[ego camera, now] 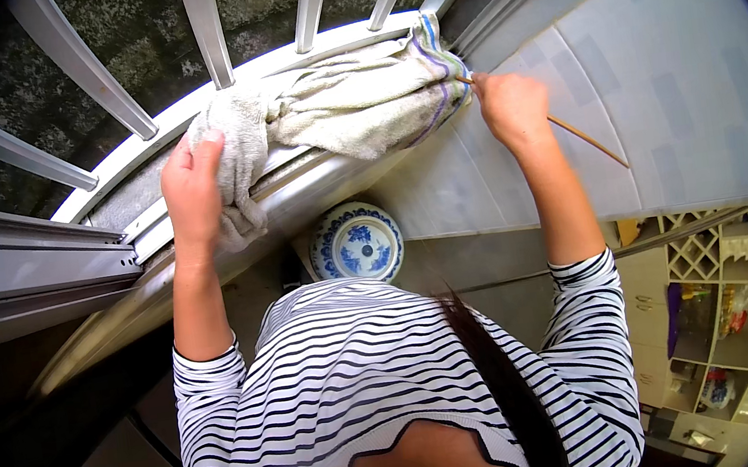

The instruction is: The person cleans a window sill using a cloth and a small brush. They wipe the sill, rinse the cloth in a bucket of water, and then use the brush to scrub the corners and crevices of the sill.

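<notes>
A pale terry towel (357,95) with coloured stripes at its right end lies bunched along the window sill and its track. Its left part hangs over the sill's inner edge. My left hand (193,178) grips that left part, thumb on top. At the towel's striped end, my right hand (514,104) is closed around a thin brown stick (588,141). The stick's tip touches the stripes, and its other end slants down to the right across the tiled wall. What the towel covers is hidden.
White metal window bars (205,30) rise beyond the sill. An open sliding window frame (34,261) stands at left. Below the sill is a blue-and-white porcelain piece (367,248). Tiled wall (560,91) bounds the right side; shelves (739,300) with packages stand lower right.
</notes>
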Motion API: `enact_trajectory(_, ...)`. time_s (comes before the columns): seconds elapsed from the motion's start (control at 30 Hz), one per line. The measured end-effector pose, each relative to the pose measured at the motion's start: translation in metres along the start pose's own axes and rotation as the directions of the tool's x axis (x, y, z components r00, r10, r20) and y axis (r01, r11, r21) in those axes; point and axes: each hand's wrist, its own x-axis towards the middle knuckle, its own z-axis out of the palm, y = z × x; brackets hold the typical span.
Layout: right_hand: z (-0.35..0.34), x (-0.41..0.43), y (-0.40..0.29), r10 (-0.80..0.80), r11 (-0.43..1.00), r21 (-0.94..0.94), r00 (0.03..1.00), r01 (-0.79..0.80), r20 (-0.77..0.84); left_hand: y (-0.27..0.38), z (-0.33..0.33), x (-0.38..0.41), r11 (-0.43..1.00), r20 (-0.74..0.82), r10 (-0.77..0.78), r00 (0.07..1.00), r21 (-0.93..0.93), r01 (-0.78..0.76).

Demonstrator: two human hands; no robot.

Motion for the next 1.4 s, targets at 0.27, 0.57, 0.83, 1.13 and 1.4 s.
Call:
enact_trajectory(0.27, 0.047, 0.022, -0.015, 0.138, 0.983, -0.135, 0.987, -0.125, 0.088, -0.015, 0.006, -0.004, 0.749, 0.079, 0.505, 0.86, 0.455, -0.482)
enact_trajectory(0.57, 0.075, 0.07, -0.053, 0.125, 0.834, -0.552, 0.972, 0.006, 0.199, -0.018, -0.004, -0.008, 0.668, 0.247, 0.554, 0.795, 0.437, -0.602)
enact_trajectory(0.83, 0.042, -0.003, -0.137, -0.102, 0.859, -0.509, 0.992, 0.05, -0.074, -0.012, -0.001, -0.006, 0.769, 0.237, 0.474, 0.848, 0.359, -0.53)
enact_trajectory(1.13, 0.077, 0.057, -0.042, -0.005, 0.823, -0.566, 0.998, 0.041, 0.065, -0.011, -0.004, -0.006, 0.765, 0.262, 0.457, 0.85, 0.373, -0.526)
enact_trajectory(1.4, 0.043, 0.045, -0.114, -0.039, 0.865, -0.471, 0.958, 0.175, 0.284, -0.017, -0.005, -0.006, 0.762, 0.255, 0.45, 0.856, 0.39, -0.517)
